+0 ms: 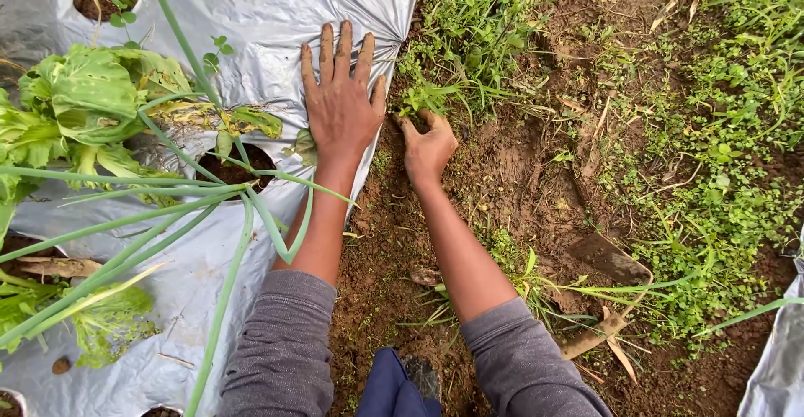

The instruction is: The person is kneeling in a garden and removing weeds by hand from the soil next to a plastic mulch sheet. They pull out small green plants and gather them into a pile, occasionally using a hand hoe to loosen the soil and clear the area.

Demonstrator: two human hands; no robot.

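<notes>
- The bare soil furrow (519, 174) runs up the middle, damp and brown, with low green weeds (720, 149) spread over its right side.
- Silver plastic mulch sheet (251, 15) covers the bed on the left, with planting holes cut in it.
- Leafy lettuce plants (79, 99) and long green onion stalks (167, 216) grow from those holes, the stalks lying across the sheet in front of the left forearm.
- The left hand (339, 103), muddy, lies flat on the sheet's edge, fingers straight and close together.
- The right hand (429, 147) has its fingers curled at the base of a weed clump (452, 74) beside the sheet; whether they clamp it cannot be told.
</notes>
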